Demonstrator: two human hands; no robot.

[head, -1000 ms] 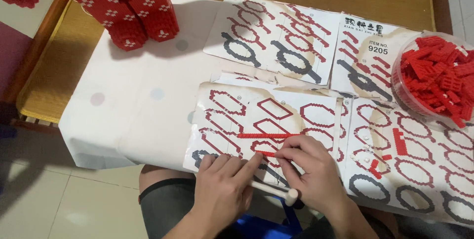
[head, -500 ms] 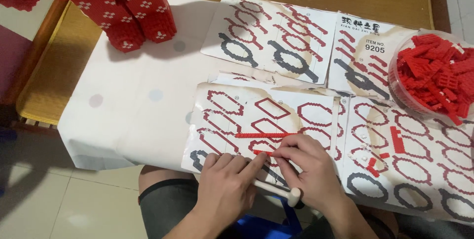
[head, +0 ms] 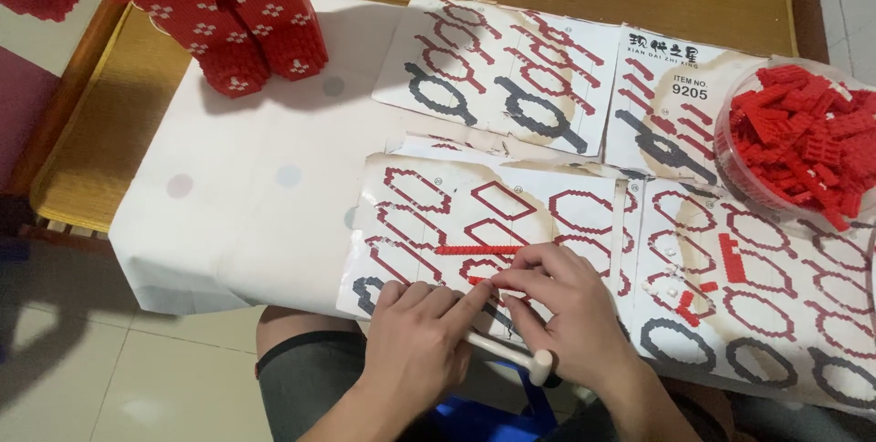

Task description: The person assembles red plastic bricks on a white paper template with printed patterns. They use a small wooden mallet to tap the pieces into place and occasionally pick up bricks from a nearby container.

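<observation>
Head view, the only one supplied: the person sits at a bench (head: 82, 159) covered with a white cloth (head: 246, 223), both hands brought together at the near edge over a printed pattern sheet (head: 547, 200) marked with red and dark outlines. The left hand (head: 415, 342) lies low and flat, its fingers closed together and its forefinger stretched towards a small red piece (head: 481, 282) on the sheet; this reads as steadying rather than carrying, and I cannot tell whether anything is pinched under it. The right hand (head: 557, 301) is curled, its grip closed in a fingertip pinch right beside that piece, the knuckles hiding whatever is between the fingers. A long red brick strip (head: 479, 249) lies flat on the sheet just beyond both hands, laid along a printed outline, apparently so that its shape can be checked against the drawing. A small white mallet (head: 506, 353) rests at the bench edge under the right wrist, untouched by either hand but close by. Further pattern sheets (head: 511, 68) overlap towards the far side. Loose red bricks (head: 730, 255) lie on the sheet to the right, near the hands. A clear bowl (head: 730, 164) of red bricks stands at the right edge, well apart from the hands yet within the right arm's side. A large red brick model (head: 228, 13) with white motifs stands at the far left corner, clear of the working area.
</observation>
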